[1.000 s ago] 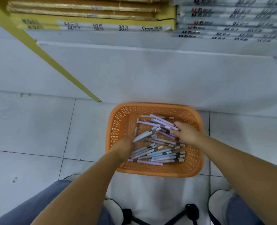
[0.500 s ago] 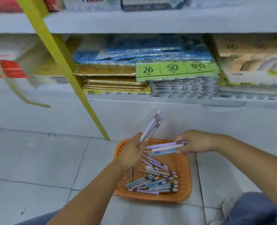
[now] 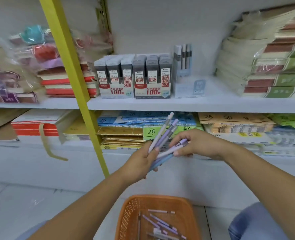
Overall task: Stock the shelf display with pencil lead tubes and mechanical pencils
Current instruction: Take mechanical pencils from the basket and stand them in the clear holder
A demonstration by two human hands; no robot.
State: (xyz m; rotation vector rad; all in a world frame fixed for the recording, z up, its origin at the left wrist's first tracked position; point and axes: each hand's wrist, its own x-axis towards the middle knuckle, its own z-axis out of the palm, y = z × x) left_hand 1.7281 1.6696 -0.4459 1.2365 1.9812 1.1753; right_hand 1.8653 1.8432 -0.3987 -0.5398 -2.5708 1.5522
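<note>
Head-worn camera faces forward and slightly down, close to the shelf.

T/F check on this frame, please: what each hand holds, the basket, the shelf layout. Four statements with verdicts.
1. The left hand grips a bunch of mechanical pencils pointing up. True.
2. The right hand is empty. False: it pinches slanted pencils that cross the left hand's bunch.
3. The orange basket holds nothing. False: loose pencils lie in it.
4. Lead tube boxes stand on the shelf, left of the pencil display. True.
</note>
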